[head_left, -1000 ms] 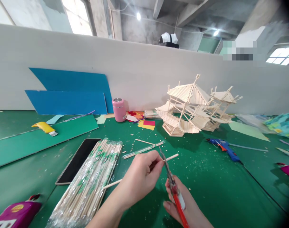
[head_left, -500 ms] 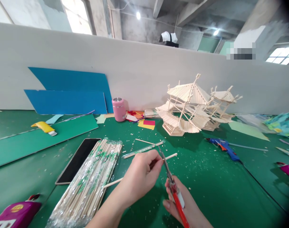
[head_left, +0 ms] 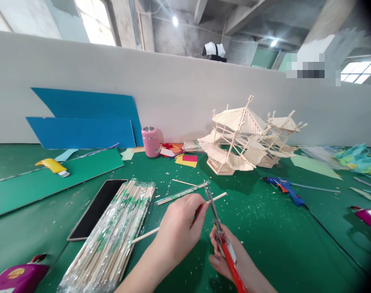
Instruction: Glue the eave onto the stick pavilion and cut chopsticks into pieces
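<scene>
Green cutting mat point(head_left: 265, 244) covers the bench, littered with wood chips. Left hand point(head_left: 179, 228) pinches a thin wooden stick point(head_left: 217, 197) between closed fingertips, holding it level above the mat. Right hand point(head_left: 234, 260) grips red-handled scissors point(head_left: 219, 228), blades crossing the stick just beside the left fingertips. Left of the hands: plastic bag point(head_left: 112, 240) packed with bundled sticks, touching a dark phone point(head_left: 97, 207). Farther back: pink lidded cup point(head_left: 151, 141), contents unseen; stick-built model point(head_left: 243, 138).
</scene>
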Tool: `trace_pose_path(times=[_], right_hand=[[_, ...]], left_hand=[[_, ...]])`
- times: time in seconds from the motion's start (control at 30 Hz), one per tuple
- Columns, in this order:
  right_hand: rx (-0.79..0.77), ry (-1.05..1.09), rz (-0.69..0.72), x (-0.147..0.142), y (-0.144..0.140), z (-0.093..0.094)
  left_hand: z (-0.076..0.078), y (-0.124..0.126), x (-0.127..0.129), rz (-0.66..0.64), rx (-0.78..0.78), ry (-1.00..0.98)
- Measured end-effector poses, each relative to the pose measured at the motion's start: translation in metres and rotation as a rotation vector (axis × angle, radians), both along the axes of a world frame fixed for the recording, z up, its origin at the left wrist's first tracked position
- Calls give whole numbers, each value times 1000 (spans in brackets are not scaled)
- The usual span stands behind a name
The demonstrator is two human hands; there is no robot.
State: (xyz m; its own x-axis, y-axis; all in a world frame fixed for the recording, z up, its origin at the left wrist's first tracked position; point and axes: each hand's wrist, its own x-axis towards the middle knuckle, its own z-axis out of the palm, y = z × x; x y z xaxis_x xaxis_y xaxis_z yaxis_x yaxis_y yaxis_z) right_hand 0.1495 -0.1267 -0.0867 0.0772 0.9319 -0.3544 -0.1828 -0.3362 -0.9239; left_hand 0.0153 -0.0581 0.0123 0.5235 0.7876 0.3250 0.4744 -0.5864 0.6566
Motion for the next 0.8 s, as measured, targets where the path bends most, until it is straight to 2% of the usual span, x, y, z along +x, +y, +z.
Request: trace_pose_path(times=[0.2, 0.3, 0.4, 0.5, 0.6, 0.67, 0.8], right_hand=[[32, -40, -32, 1, -15, 14], [6, -80, -47, 5, -19, 11], [52, -195, -27, 9, -19, 4], [129, -292, 39, 12, -16, 3], [135, -327, 76, 11, -13, 7], [121, -339, 45, 8, -12, 11], [121, -312, 1, 1, -13, 18]], left_hand=[[4, -1, -2, -6, -248, -89], [5, 3, -4, -30, -363, -158], [6, 6, -5, -68, -433, -190], [7, 7, -3, -61, -423, -168], [5, 3, 0, 15, -296, -114], [4, 2, 1, 25, -246, -97], [4, 2, -1, -31, -334, -130]])
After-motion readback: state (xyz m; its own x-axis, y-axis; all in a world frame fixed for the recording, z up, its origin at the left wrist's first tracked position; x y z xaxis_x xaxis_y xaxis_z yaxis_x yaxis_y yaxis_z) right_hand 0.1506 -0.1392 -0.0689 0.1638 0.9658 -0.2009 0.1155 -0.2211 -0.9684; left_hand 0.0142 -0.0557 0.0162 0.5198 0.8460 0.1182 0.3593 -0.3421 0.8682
